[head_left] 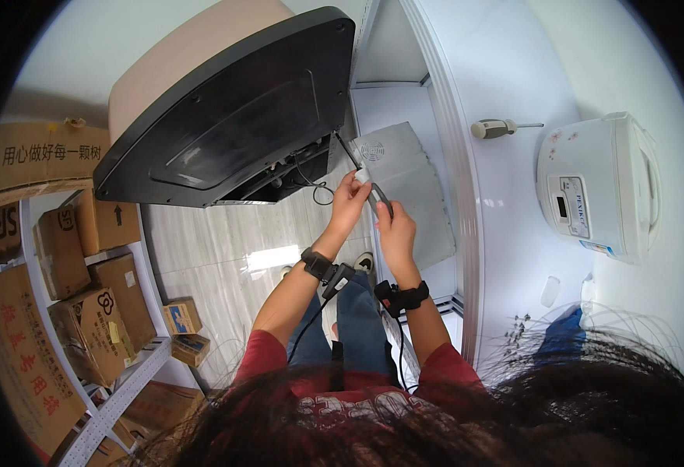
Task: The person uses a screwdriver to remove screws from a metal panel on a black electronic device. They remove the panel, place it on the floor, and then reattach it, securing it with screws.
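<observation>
A screwdriver (379, 196) with a grey handle and white collar slants up and left to a large black panel (240, 117). My left hand (348, 201) pinches it near the collar. Just below, my right hand (395, 230) is closed around the grey grip. The thin dark shaft reaches the panel's lower right corner; what exactly its tip touches is too small to tell. Along the panel's lower edge is a dark opening (276, 177) with parts and wiring inside. From it hangs a black cable loop (323, 194). Behind the panel rises a beige-pink body (190, 43).
Beside my right hand stands a grey metal sheet (412, 194) with a round vent pattern. On the white counter (505, 194) are a second screwdriver (494, 128), a white rice cooker (595, 187) and several small dark pieces (517, 331). Shelves with cardboard boxes (89, 331) line the left.
</observation>
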Tool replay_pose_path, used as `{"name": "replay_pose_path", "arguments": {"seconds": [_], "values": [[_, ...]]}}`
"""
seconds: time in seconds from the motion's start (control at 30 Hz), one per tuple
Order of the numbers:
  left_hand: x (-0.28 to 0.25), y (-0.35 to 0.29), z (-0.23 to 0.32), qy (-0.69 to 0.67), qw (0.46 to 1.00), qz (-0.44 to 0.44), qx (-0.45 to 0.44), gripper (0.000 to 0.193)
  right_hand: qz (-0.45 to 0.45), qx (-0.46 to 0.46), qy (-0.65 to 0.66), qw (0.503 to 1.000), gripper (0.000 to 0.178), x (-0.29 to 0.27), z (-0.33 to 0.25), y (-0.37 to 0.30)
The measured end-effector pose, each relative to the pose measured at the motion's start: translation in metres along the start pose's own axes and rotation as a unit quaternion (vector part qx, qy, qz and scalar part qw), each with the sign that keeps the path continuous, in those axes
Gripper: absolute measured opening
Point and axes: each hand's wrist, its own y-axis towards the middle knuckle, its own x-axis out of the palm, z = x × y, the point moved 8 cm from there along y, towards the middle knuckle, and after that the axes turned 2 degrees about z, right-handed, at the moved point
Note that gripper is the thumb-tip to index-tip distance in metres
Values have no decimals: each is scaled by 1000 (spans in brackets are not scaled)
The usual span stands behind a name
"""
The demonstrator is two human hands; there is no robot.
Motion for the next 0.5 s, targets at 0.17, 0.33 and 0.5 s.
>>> {"name": "replay_pose_path", "arguments": {"seconds": [0.17, 0.33, 0.5], "values": [[2, 0, -2, -2, 1000, 2, -5, 52, 175, -202, -31, 963, 33, -19, -38, -18], [5, -4, -6, -28, 999, -5, -46, 51, -12, 13, -7, 1000, 39, 4, 6, 1], [6, -4, 3, 41, 999, 7, 7, 52, 126, -172, -18, 977, 36, -14, -25, -9]]}}
